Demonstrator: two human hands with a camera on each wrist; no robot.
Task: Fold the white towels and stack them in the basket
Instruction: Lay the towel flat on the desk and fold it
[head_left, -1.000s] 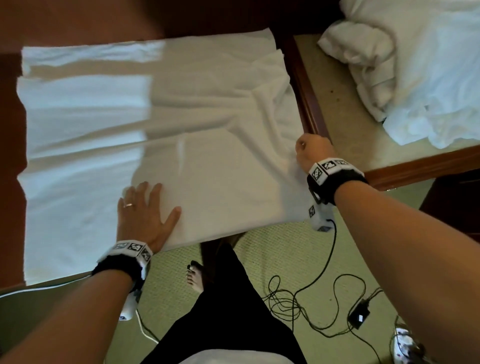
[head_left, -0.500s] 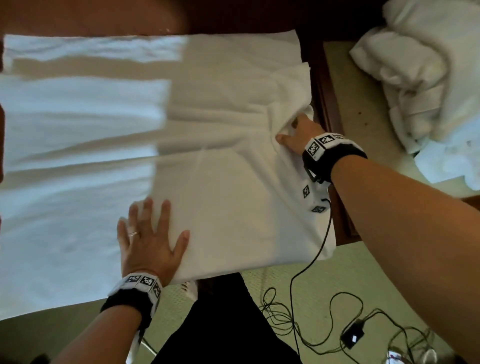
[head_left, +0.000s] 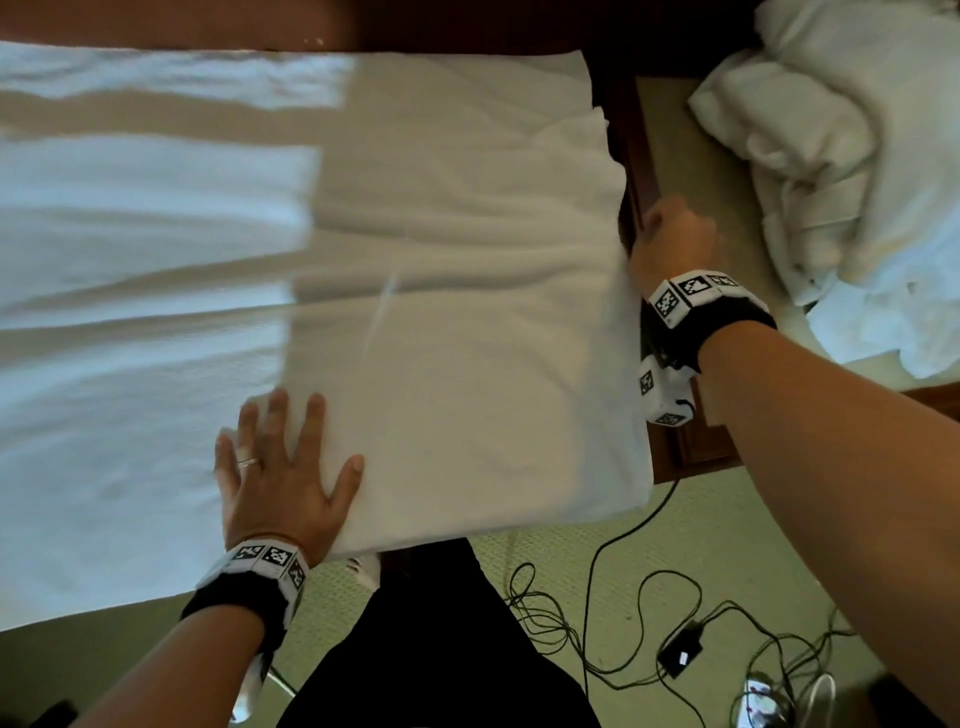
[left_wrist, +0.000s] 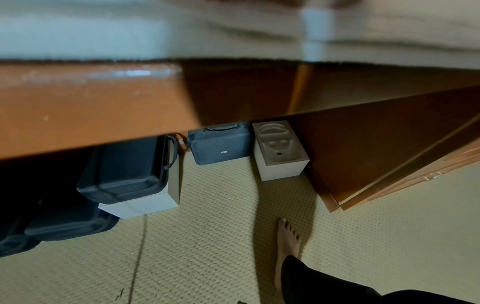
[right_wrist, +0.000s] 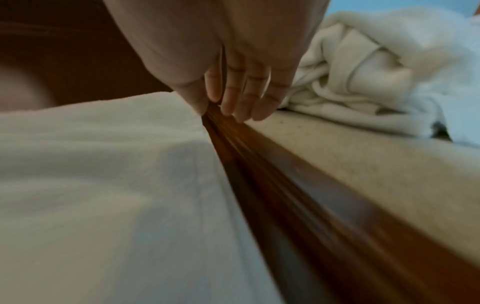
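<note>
Towel (head_left: 441, 322): white terry cloth, large and rectangular, spread flat over a dark polished wooden table (left_wrist: 103, 107); the right half is doubled over, the surface softly creased, and the near edge overhangs the table's front.

Heap of towels (head_left: 857, 171): white, plush, crumpled and unfolded, on a beige-topped surface (head_left: 691, 156) with a dark wooden rim, well apart from the spread towel to its right.

Carpet (left_wrist: 207, 246): pale green, woven in a small nubbly pattern.

Cases (left_wrist: 221, 144): dark, hard-shelled, rounded, under the table beside white boxes (left_wrist: 280, 152).

Cables (head_left: 623, 613): thin, black, tangled on the carpet.

Left hand (head_left: 283, 473): flat, fingers spread, pressing the towel's near part at the doubled layer's edge.

Right hand (head_left: 670, 244): at the towel's right edge, over the table rim; fingers straight and together, touching the edge without a clear grasp.
</note>
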